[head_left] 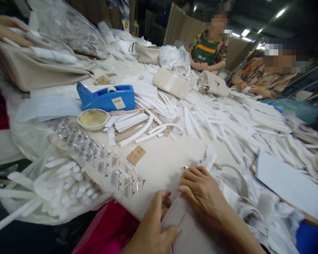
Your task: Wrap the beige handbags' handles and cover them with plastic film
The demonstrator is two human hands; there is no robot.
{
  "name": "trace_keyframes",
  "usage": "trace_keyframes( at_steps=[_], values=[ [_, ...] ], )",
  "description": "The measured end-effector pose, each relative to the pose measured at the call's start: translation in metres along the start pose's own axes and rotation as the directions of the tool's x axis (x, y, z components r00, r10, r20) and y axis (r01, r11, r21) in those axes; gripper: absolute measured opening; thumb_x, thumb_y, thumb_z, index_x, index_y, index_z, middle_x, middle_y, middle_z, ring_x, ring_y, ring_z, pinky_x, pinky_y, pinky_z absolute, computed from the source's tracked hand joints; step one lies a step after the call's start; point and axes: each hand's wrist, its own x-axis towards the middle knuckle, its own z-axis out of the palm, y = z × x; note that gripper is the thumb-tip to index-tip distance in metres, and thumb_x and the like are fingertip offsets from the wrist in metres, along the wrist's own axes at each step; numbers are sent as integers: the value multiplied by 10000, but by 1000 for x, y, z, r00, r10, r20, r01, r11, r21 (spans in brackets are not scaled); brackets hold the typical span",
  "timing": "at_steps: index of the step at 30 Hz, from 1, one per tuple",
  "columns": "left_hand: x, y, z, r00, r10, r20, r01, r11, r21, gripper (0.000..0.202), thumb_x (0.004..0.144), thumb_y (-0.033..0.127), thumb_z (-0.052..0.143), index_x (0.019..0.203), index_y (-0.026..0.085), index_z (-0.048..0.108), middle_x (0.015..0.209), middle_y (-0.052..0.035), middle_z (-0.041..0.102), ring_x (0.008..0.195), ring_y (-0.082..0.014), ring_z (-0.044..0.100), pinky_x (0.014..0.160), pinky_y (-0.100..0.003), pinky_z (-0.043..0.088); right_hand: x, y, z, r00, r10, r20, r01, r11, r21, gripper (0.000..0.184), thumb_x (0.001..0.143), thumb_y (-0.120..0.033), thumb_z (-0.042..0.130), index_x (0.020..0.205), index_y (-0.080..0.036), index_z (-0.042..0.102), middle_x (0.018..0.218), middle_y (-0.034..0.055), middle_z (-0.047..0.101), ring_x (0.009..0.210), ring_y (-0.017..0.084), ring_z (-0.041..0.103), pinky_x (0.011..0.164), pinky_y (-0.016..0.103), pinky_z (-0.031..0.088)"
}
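My left hand (155,225) grips the near left edge of a flat beige bag piece (187,229) lying at the table's front edge, thumb on top and fingers curled round it. My right hand (201,192) lies on the piece's far side, its fingers bent and pressed on the top edge beside a small metal fitting (185,168). White wrapping paper (210,157) is bunched just beyond my right fingertips. A brown paper tag (136,154) lies on the bare table to the left.
A blue tape dispenser (107,97) and a round dish (92,119) stand at the left centre. White padded strips (190,116) cover the middle and right. Clear plastic bags (69,165) hang at the left. Beige handbags (172,83) lie further back. Two people sit across; another person's hand (2,31) is at the top left.
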Motion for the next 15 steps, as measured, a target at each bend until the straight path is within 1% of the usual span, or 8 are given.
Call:
trace_keyframes(
  at_steps=[1, 2, 4, 6, 8, 10, 13, 15],
  values=[
    [3, 0, 0, 1000, -9, 1, 9, 1000, 14, 591, 661, 124, 527, 1222, 199, 356, 1170, -92, 571, 961, -198, 594, 822, -325, 487, -1, 0, 1, 1000, 0, -5, 0, 1000, 12, 445, 1031, -397, 316, 745, -210, 602, 776, 17, 577, 796, 180, 479, 813, 371, 288],
    [7, 1, 0, 1000, 5, 4, -5, 999, 32, 605, 658, 141, 542, 1234, 190, 364, 1175, -101, 570, 994, -215, 588, 858, -349, 482, -1, 1, 2, 1000, -2, -9, 2, 1000, 25, 445, 1032, -396, 313, 743, -210, 596, 773, 14, 575, 791, 179, 479, 813, 371, 286],
    [17, 3, 1, 996, 86, 20, -87, 994, 60, 639, 631, 167, 590, 1242, 170, 404, 1217, -115, 560, 1127, -258, 539, 995, -406, 417, -2, 2, 5, 1000, -7, -27, 8, 999, 47, 448, 1036, -384, 299, 738, -207, 584, 770, 9, 576, 787, 176, 481, 819, 371, 283],
    [27, 1, 1, 984, 167, 59, -170, 984, 50, 717, 610, 211, 639, 1283, 152, 399, 1292, -136, 527, 1228, -291, 478, 1079, -434, 338, -2, 3, 7, 998, -7, -59, 11, 998, 59, 455, 1041, -367, 279, 743, -204, 580, 770, 9, 580, 784, 177, 481, 819, 370, 280],
    [38, -5, 1, 972, 210, 106, -214, 976, 28, 833, 603, 305, 696, 1337, 125, 345, 1312, -170, 512, 1236, -318, 476, 1088, -452, 325, -1, 4, 9, 995, 3, -104, 3, 998, 57, 451, 1041, -368, 270, 762, -204, 584, 783, 15, 586, 792, 184, 479, 806, 367, 277],
    [49, -16, -1, 961, 242, 133, -243, 970, -10, 970, 593, 438, 747, 1377, 106, 282, 1270, -190, 534, 1196, -333, 512, 1077, -465, 339, 0, 5, 12, 988, 11, -155, -4, 999, 43, 448, 1040, -384, 264, 788, -207, 589, 803, 23, 593, 802, 192, 479, 781, 361, 273],
    [60, -29, -5, 948, 282, 144, -261, 954, -148, 1142, 565, 657, 748, 1436, 136, 225, 1216, -170, 577, 1183, -327, 543, 1092, -452, 331, 1, 7, 17, 976, -13, -215, 12, 1000, -7, 473, 1039, -397, 240, 777, -213, 588, 790, 23, 591, 777, 191, 478, 747, 354, 264],
    [63, -30, -7, 956, 262, 133, -231, 950, -210, 1136, 603, 732, 687, 1472, 176, 211, 1197, -144, 604, 1197, -313, 551, 1098, -438, 335, 2, 9, 21, 966, -43, -254, 30, 998, -52, 484, 1038, -391, 239, 745, -217, 582, 757, 17, 579, 748, 184, 472, 730, 351, 258]
  ],
)
